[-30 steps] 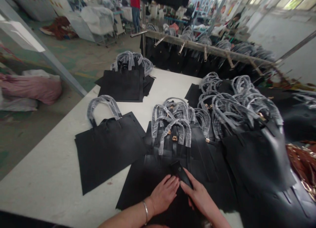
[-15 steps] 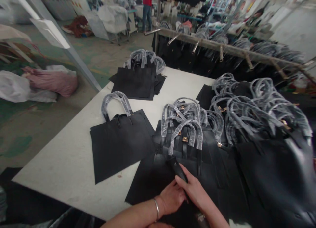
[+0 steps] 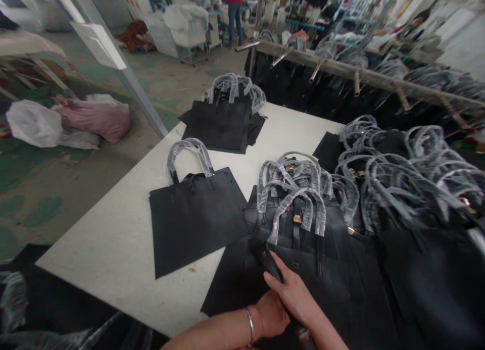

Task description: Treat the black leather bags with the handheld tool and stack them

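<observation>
White worktop (image 3: 113,229), black bags (image 3: 420,274) piled right; your right hand (image 3: 294,293) grips a long black piece (image 3: 270,263), left hand's (image 3: 273,314) hold unclear; crowded handles (image 3: 299,192) could snag it.

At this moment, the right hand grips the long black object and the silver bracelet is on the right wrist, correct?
Not quite: the head view shows the silver bracelet on the wrist of the left hand. The right hand does grip the long black object.
</observation>
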### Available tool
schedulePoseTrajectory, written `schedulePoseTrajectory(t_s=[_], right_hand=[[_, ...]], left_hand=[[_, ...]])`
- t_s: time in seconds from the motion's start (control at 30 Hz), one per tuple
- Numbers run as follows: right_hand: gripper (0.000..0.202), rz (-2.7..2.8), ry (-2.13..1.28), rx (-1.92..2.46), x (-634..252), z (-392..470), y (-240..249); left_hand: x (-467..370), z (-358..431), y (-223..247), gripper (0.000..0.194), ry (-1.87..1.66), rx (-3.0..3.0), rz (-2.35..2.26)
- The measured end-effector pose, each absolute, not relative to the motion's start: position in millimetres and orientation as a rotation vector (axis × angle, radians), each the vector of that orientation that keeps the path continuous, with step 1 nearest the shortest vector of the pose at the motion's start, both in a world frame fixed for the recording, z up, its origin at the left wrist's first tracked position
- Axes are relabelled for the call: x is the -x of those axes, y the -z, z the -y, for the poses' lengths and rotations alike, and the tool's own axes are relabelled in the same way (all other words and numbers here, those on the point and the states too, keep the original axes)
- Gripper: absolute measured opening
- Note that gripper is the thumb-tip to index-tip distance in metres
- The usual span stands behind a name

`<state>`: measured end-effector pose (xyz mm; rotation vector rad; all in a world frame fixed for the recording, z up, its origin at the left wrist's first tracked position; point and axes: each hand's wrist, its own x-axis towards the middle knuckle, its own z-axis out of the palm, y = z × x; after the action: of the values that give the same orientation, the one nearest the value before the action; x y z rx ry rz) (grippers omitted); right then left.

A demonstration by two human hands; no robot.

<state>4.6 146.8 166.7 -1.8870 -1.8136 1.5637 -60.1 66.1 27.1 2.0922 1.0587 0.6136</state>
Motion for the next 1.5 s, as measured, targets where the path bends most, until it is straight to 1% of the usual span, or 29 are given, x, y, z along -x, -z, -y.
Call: schedulePoseTrajectory(t_s=[0.07,0.2,0.23,0.27,0.33,0.37,0.47,0.5,0.53,0.63,0.67,0.83,0.9,0.97,1.07,1.17,1.2,1.27,1.37,1.43,1.5], right_hand=[[0.062,1.787,-1.633,1.871,-3,-149,-163],[0.064,1.649,-1.796,1.859,-6,-148,-161],[0.064,1.622,-1.811,1.848,-7,-147,-161],[0.065,1.603,-1.823,1.833,-8,-147,-162],[0.065,1.572,-1.843,1.810,-10,-145,-164],[0.066,1.555,-1.852,1.800,-12,-144,-165],[0.068,1.510,-1.869,1.792,-18,-138,-169],[0.069,1.501,-1.873,1.788,-20,-135,-171],[0.069,1.497,-1.879,1.780,-22,-133,-174],[0.070,1.495,-1.889,1.755,-22,-127,-182],[0.070,1.490,-1.892,1.753,-20,-127,-184],[0.071,1.381,-1.859,1.704,-14,-137,-189],[0.073,1.338,-1.835,1.682,-17,-137,-190],[0.075,1.312,-1.876,1.661,-23,-133,-192],[0.074,1.296,-1.920,1.652,-28,-126,-193],[0.074,1.289,-1.731,1.718,-30,-127,-197],[0.075,1.281,-1.681,1.742,-32,-128,-200],[0.077,1.251,-1.663,1.773,-37,-128,-203],[0.077,1.217,-1.735,1.783,-47,-120,-201],[0.075,1.228,-1.749,1.797,-51,-111,-193],[0.074,1.247,-1.750,1.816,-52,-103,-183]], left_hand=[[82,-68,-39,0.028,-0.721,-2.023,-1.151],[134,-87,-66,0.015,-1.019,-1.466,-1.757],[144,-95,-70,0.014,-1.070,-1.309,-1.861],[151,-103,-72,0.018,-1.104,-1.179,-1.902],[158,-120,-71,0.028,-1.125,-0.974,-1.806],[159,-127,-68,0.026,-1.116,-0.895,-1.713],[156,-140,-57,0.006,-1.084,-0.737,-1.499],[155,-141,-54,0.007,-1.088,-0.708,-1.472],[154,-141,-52,0.012,-1.098,-0.684,-1.457],[149,-137,-52,0.031,-1.141,-0.598,-1.427],[148,-135,-55,0.034,-1.149,-0.580,-1.418],[137,-126,-74,0.030,-1.138,-0.575,-1.269],[134,-124,-81,0.031,-1.146,-0.556,-1.216],[130,-121,-85,0.029,-1.156,-0.538,-1.200],[127,-120,-89,0.019,-1.133,-0.594,-1.215],[129,-120,-94,0.011,-1.163,-0.902,-1.421],[132,-121,-94,0.012,-1.183,-1.064,-1.514],[136,-122,-90,0.019,-1.177,-1.447,-1.639],[142,-124,-75,0.025,-1.036,-1.958,-1.621],[144,-125,-63,0.027,-0.976,-2.111,-1.577],[146,-126,-54,0.027,-0.965,-2.140,-1.551]])
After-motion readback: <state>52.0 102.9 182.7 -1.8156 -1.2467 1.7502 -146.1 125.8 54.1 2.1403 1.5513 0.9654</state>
